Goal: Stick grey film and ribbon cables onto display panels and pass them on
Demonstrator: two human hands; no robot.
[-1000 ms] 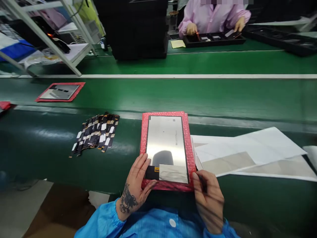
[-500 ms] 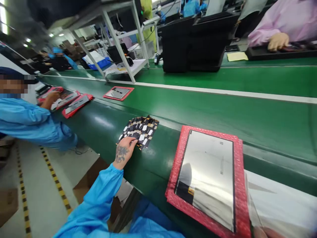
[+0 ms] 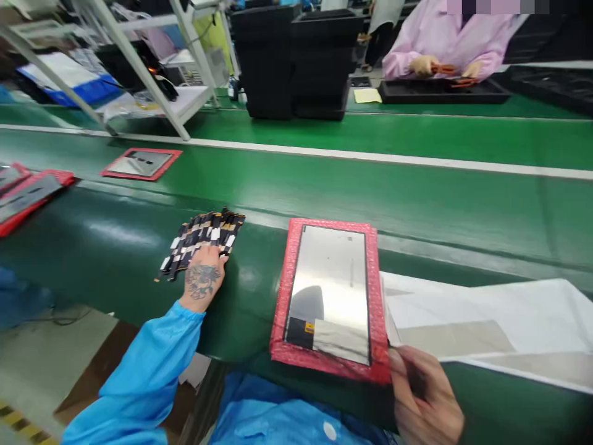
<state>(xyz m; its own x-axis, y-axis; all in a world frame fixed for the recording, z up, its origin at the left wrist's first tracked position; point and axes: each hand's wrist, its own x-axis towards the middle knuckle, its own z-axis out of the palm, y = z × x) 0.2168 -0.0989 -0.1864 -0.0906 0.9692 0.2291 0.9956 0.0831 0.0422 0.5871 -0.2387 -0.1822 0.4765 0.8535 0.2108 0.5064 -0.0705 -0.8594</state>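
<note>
My left hand [image 3: 202, 278] rests at the near edge of a fanned pile of black flex cables [image 3: 197, 238] with white and gold patches. Its fingers are bent down onto the strips, the tips mostly hidden. A silver-backed display panel [image 3: 331, 284] with a black strip and a gold patch at its lower left lies on pink bubble-wrap sheets [image 3: 283, 309]. At the lower right corner of these sheets, my right hand [image 3: 426, 392] has thumb and forefinger pinched together. What lies between them is too small to make out; a clear film edge runs close by.
White sheets [image 3: 463, 309] lie right of the panel on the green conveyor belt [image 3: 250, 179]. Further off are another panel on pink wrap [image 3: 141, 164] and more wrapped panels [image 3: 32, 194] at left. Black bins [image 3: 296, 65], a metal rack [image 3: 139, 74] and a co-worker in pink stand across.
My view has swung right, and the co-worker in blue at left has mostly left the picture. My right hand has come into view at the pink wrap's corner. My left hand stays at the flex cables.
</note>
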